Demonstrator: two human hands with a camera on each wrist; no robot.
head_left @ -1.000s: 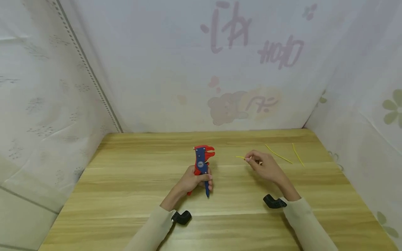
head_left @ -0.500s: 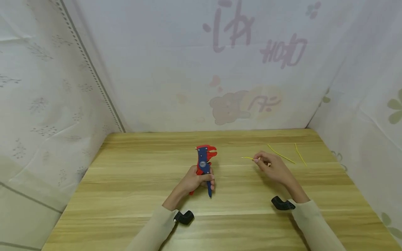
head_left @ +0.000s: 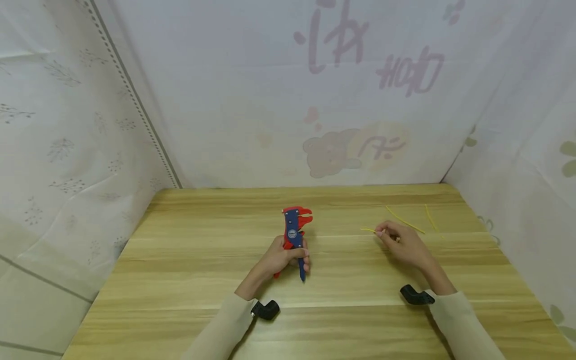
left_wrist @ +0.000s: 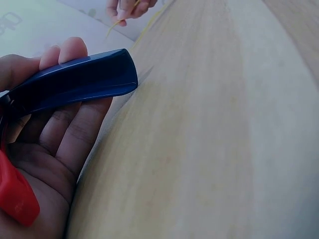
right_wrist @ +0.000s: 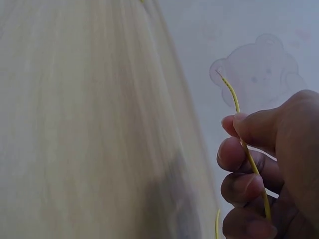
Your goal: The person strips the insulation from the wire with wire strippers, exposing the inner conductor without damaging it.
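Note:
My left hand [head_left: 284, 256] holds a red and blue wire stripper [head_left: 292, 233] by its handles, head pointing away and its red jaws toward the right. In the left wrist view the fingers curl round the blue handle [left_wrist: 79, 79], with the red handle [left_wrist: 17, 194] against the palm. My right hand [head_left: 405, 244] pinches a short yellow wire [head_left: 368, 229] between thumb and index finger, its free end pointing left. The right wrist view shows that wire [right_wrist: 230, 90] running down across the fingers, its tip thin and darker than the yellow covering.
Two more yellow wires lie on the wooden table [head_left: 189, 250] at the back right: one wire [head_left: 405, 220] just behind the right hand, another wire [head_left: 430, 217] further right. Printed fabric [head_left: 243, 100] hangs along the back and both sides.
My right hand has moved to the right with the yellow wire, away from the wire stripper. The left hand keeps its grip; the whole view has shifted slightly.

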